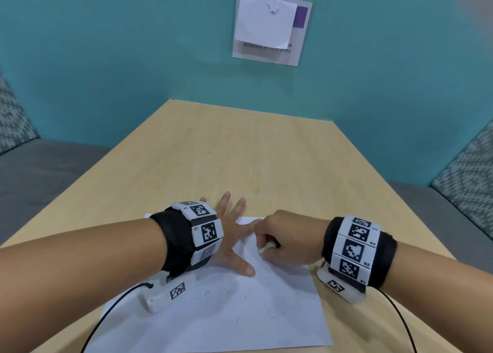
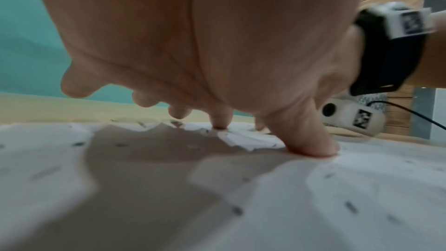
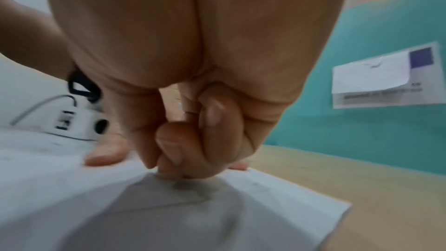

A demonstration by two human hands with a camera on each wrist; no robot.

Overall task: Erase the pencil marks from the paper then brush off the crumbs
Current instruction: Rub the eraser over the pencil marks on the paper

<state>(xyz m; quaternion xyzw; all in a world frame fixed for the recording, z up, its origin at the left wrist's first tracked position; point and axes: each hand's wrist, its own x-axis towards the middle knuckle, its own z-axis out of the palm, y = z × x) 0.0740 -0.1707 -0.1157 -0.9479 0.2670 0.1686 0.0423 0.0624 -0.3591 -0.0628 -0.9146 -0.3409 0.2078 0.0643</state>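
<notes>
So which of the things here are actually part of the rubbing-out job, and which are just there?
Part of the job:
- white sheet of paper with dark crumbs
- small white eraser, gripped by the right hand
- left hand, fingers spread, pressing the paper flat

Just there:
- light wooden table
- white notice on the teal wall
- grey patterned seats

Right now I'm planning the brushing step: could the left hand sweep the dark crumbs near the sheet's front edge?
Probably yes. The left hand presses flat on the white paper sheet, with bare paper between it and the dark eraser crumbs; lifting frees the sheet, though.
</notes>
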